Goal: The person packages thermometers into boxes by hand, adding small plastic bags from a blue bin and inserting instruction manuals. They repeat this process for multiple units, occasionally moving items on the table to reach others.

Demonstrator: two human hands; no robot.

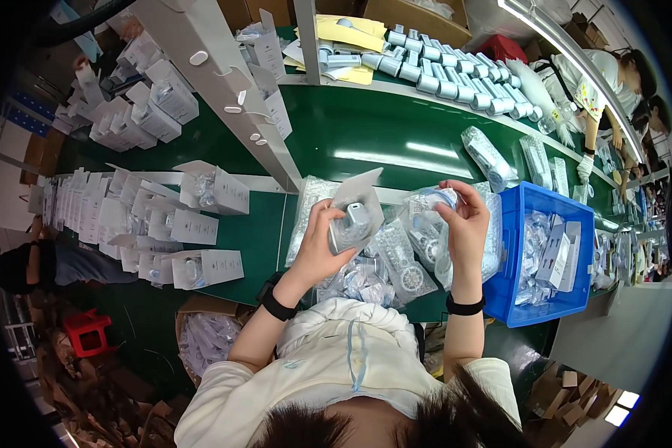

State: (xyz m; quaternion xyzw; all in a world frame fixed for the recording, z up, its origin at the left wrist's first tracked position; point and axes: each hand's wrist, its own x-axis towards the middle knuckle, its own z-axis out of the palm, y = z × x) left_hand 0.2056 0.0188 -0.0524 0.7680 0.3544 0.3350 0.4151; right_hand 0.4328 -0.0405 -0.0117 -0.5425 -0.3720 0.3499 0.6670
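My left hand (317, 246) is wrapped round a small white box (366, 184), tilted, with its flap up. A pale grey-blue device (358, 216) shows inside the box's opening. To the right, my right hand (467, 224) pinches a clear plastic bag (424, 203) between thumb and fingers; something pale blue and white is in the bag, but its kind is hard to make out. Under and between my hands lie several bubble-wrap packs (409, 278) with round parts inside. Closer to me is a heap of small clear bags (355, 282).
At the right stands a blue bin (508, 254) with bagged items and white boxes. Open filled boxes (209, 267) line the left side. A metal post (224, 82) rises left of my hands. Grey-blue devices (448, 88) fill the shelf at the back. A co-worker's arm (591, 134) is far right.
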